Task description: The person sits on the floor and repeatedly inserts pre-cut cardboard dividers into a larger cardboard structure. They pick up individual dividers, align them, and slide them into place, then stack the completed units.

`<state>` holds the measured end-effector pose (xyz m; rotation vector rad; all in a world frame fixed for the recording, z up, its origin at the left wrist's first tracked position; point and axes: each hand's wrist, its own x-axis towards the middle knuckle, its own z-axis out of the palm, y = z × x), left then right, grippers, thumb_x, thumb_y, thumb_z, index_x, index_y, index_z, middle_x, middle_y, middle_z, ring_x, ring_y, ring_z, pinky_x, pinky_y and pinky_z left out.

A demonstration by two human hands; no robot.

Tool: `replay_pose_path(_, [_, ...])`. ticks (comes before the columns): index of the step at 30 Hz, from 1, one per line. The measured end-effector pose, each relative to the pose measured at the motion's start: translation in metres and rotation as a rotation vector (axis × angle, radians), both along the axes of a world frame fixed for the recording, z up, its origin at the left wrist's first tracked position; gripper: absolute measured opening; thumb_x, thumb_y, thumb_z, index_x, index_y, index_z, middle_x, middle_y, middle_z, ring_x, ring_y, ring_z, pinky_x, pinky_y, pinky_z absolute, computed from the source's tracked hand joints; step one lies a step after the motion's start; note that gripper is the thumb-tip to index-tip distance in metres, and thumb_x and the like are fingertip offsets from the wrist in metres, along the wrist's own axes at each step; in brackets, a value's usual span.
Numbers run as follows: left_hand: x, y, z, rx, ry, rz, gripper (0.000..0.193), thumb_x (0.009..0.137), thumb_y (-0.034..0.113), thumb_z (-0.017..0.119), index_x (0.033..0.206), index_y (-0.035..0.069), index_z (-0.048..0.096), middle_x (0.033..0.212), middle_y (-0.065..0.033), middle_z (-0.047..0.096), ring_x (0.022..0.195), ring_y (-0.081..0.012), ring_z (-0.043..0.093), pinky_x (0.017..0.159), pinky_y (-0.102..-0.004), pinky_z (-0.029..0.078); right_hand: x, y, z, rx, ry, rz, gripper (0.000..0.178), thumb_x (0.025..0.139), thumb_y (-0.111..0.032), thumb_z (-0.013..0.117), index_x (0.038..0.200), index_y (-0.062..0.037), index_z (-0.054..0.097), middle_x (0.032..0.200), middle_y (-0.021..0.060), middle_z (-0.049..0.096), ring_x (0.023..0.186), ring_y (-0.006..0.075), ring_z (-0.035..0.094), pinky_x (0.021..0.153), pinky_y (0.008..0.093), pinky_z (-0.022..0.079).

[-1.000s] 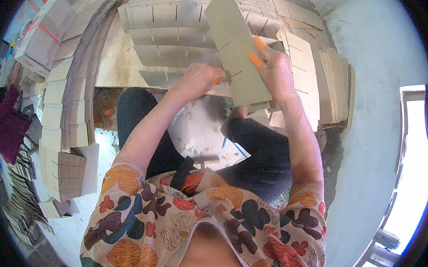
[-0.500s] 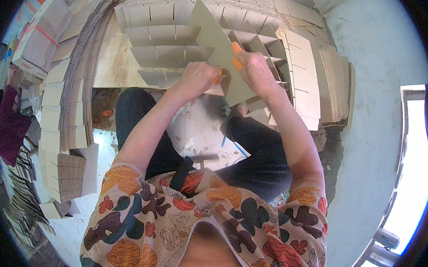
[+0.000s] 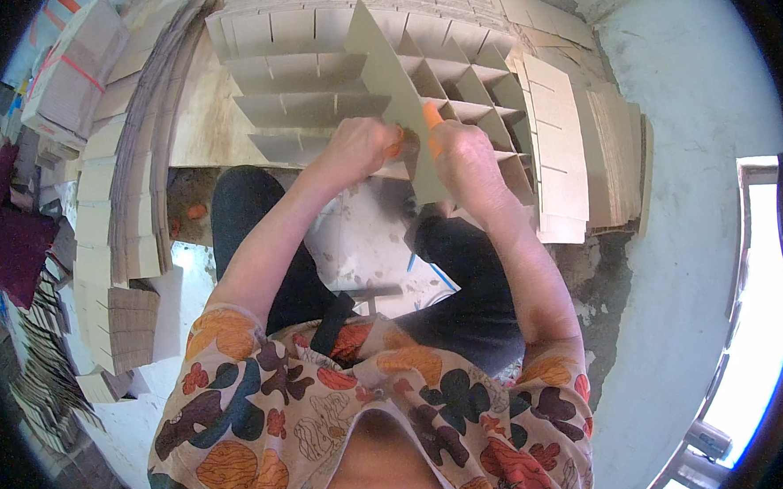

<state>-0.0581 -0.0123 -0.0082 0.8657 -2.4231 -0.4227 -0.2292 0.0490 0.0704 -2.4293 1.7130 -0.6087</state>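
Note:
A slotted cardboard divider strip (image 3: pixel 382 72) stands slanted across a partly joined cardboard divider grid (image 3: pixel 471 107). My right hand (image 3: pixel 467 163) is closed on the strip's near part, its orange-covered finger lying along the side. To the left, several parallel crosswise strips (image 3: pixel 309 110) stand on edge, with slots showing in their upper edges. My left hand (image 3: pixel 364 146) is closed at the nearest crosswise strip (image 3: pixel 285 148), beside the slanted one. Orange covers show on its fingers, and its fingertips are partly hidden.
Stacks of slotted cardboard (image 3: pixel 555 147) line the work board's right side. More cardboard stacks (image 3: pixel 126 161) run down the left, near a strapped carton (image 3: pixel 73 75). A pale wall (image 3: pixel 695 122) rises at right. A person in a dark red sleeve (image 3: pixel 11 247) is at far left.
The slanted strip has turned more edge-on and settled toward the grid, uncovering more cells to its right. My right hand has moved slightly nearer to me; my left has barely shifted.

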Motion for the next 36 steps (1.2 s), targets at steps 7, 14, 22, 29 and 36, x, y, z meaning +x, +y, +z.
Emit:
replay_pose_path(7, [0.002, -0.004, 0.003, 0.03, -0.035, 0.025, 0.01, 0.074, 0.015, 0.063, 0.081, 0.007, 0.063, 0.068, -0.018, 0.06, 0.067, -0.0355, 0.061, 0.059, -0.046, 0.048, 0.006, -0.002, 0.0, 0.003, 0.05, 0.004, 0.01, 0.071, 0.002, 0.053, 0.08, 0.0037, 0.056, 0.074, 0.0197, 0.059, 0.072, 0.0377, 0.06, 0.062, 0.0444, 0.049])
replay_pose_path(14, [0.002, -0.005, 0.001, 0.039, -0.021, -0.027, 0.013, 0.073, 0.018, 0.065, 0.081, 0.008, 0.063, 0.07, -0.0164, 0.061, 0.067, -0.0362, 0.06, 0.059, -0.046, 0.047, 0.008, -0.01, -0.039, 0.035, 0.125, -0.019, 0.01, 0.076, -0.004, 0.053, 0.082, 0.0013, 0.058, 0.072, 0.0187, 0.058, 0.07, 0.0369, 0.059, 0.063, 0.0435, 0.048])
replay_pose_path(22, [0.019, 0.004, 0.034, 0.101, -0.055, -0.027, 0.032, 0.074, 0.029, 0.069, 0.095, 0.006, 0.062, 0.079, -0.0127, 0.062, 0.083, -0.0295, 0.059, 0.068, -0.0417, 0.047, -0.076, -0.001, 0.0, -0.24, -0.05, -0.308, 0.025, 0.08, -0.009, 0.061, 0.104, -0.007, 0.063, 0.098, 0.0154, 0.062, 0.088, 0.0313, 0.061, 0.077, 0.0367, 0.049])
replay_pose_path(29, [0.035, 0.012, 0.038, -0.084, 0.034, 0.061, 0.04, 0.069, 0.024, 0.075, 0.099, 0.001, 0.061, 0.084, -0.0132, 0.061, 0.081, -0.0317, 0.058, 0.07, -0.0394, 0.047, -0.245, 0.053, -0.02, 0.32, 0.003, -0.979, 0.075, 0.073, -0.05, 0.071, 0.122, 0.0024, 0.049, 0.107, 0.0196, 0.061, 0.1, 0.0291, 0.059, 0.086, 0.0377, 0.047])
replay_pose_path(36, [0.04, 0.009, 0.034, 0.006, -0.009, 0.094, 0.038, 0.068, 0.024, 0.076, 0.098, 0.003, 0.063, 0.082, -0.0133, 0.06, 0.077, -0.0319, 0.058, 0.067, -0.0399, 0.046, -0.268, 0.066, -0.021, 0.26, -0.766, -0.935, 0.033, 0.071, -0.025, 0.077, 0.085, 0.0023, 0.065, 0.074, 0.0054, 0.062, 0.061, 0.0122, 0.056, 0.055, 0.0277, 0.046])
